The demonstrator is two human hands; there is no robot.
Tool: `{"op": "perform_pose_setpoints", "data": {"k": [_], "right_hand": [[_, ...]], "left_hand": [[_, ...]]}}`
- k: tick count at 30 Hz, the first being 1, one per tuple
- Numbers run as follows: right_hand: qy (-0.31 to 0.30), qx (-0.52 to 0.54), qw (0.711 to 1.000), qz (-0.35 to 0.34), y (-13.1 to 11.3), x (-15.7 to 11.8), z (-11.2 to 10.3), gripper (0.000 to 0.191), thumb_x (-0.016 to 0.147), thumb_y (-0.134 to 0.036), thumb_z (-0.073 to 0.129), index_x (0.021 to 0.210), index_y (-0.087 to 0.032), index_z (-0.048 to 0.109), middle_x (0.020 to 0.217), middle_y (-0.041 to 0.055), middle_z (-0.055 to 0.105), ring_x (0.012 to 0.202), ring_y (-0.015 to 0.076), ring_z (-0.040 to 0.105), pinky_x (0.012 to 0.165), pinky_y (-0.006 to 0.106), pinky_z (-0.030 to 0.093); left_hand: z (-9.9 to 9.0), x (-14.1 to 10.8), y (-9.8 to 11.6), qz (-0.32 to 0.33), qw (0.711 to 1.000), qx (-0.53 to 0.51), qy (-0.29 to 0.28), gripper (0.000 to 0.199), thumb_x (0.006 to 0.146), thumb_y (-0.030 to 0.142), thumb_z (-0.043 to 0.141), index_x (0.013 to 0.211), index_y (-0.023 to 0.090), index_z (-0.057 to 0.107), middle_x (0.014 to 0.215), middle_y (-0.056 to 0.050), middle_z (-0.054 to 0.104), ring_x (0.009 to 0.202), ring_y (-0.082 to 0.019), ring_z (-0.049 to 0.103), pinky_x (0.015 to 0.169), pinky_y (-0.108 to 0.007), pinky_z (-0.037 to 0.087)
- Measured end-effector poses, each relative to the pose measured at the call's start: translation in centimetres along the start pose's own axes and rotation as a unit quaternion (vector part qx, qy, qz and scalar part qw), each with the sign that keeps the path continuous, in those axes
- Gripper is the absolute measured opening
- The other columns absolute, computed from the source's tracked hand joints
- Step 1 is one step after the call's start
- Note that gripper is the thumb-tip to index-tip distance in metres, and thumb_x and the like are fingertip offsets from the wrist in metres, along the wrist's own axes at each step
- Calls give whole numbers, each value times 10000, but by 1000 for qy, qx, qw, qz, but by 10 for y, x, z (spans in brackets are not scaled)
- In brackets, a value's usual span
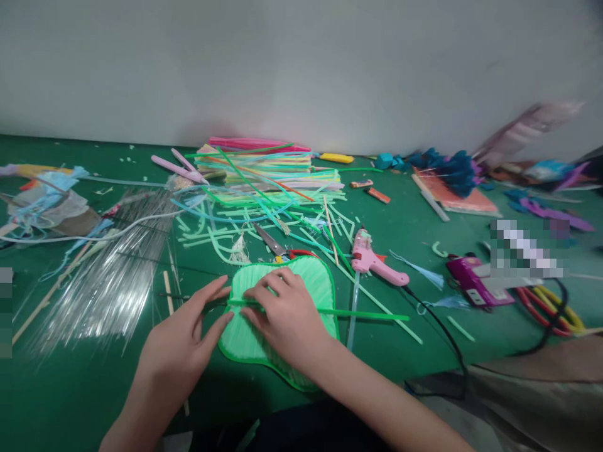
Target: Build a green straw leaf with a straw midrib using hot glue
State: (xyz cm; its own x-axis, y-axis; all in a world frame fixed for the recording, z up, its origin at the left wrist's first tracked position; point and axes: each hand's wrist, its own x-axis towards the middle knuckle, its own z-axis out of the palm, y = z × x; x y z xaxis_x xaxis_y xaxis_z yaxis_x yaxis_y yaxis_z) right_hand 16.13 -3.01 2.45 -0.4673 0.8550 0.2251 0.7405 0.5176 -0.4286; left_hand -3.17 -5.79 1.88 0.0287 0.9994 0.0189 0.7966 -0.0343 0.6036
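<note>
A light-green fuzzy panel (313, 282) with wavy sides and a darker green rim lies on the table before me, seemingly built from pipe cleaners. Across its middle runs a green pipe cleaner (362, 314), whose free end sticks out past the right edge. My right hand (282, 307) rests on the panel, its bent fingers and thumb closed about the pipe cleaner. At the left edge, the thumb and fingers of my left hand (188, 333) close on the panel near the pipe cleaner's end. A thin dark rod (172, 295) passes behind that hand; where it ends is hidden.
Right of the panel lies a pink glue gun (377, 260) with a black cord. Scissors (271, 242) sit just behind the panel. Bundled pipe cleaners (264, 166) fill the back, clear thin rods (122, 270) the left. A purple box (478, 282) stands at right.
</note>
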Motion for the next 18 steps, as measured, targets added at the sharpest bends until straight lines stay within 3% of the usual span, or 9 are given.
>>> {"op": "perform_pose_setpoints", "data": {"k": [5,9,14,18], "right_hand": [[14,42,999,17,2,0,-7,207,884,-329,687,1007,-164,666,996,84,669,1011,257,539,890,409,459],[81,94,991,46,14,-2,-24,70,897,-232,672,846,-192,647,875,35,697,927,223,576,857,376,463],[146,169,973,63,37,-14,-55,87,916,-183,630,849,-221,670,853,0,729,882,188,645,835,343,494],[149,120,974,124,54,-37,-75,151,969,-226,523,937,-217,671,934,34,732,889,193,674,800,342,519]], "left_hand": [[1,0,-2,2,1000,-2,5,502,879,489,583,1350,331,511,1132,29,749,385,-72,422,451,-222,440],[-1,-1,-2,-20,1000,-9,11,500,869,500,580,1335,325,534,1027,33,761,396,-80,416,450,-229,436],[-6,-5,0,-43,998,13,41,461,857,545,566,1259,322,599,892,17,723,554,-124,583,537,-247,495],[-10,-8,-2,-8,990,107,89,423,879,559,528,1240,354,607,918,-8,700,659,-183,634,564,-299,492]]}}
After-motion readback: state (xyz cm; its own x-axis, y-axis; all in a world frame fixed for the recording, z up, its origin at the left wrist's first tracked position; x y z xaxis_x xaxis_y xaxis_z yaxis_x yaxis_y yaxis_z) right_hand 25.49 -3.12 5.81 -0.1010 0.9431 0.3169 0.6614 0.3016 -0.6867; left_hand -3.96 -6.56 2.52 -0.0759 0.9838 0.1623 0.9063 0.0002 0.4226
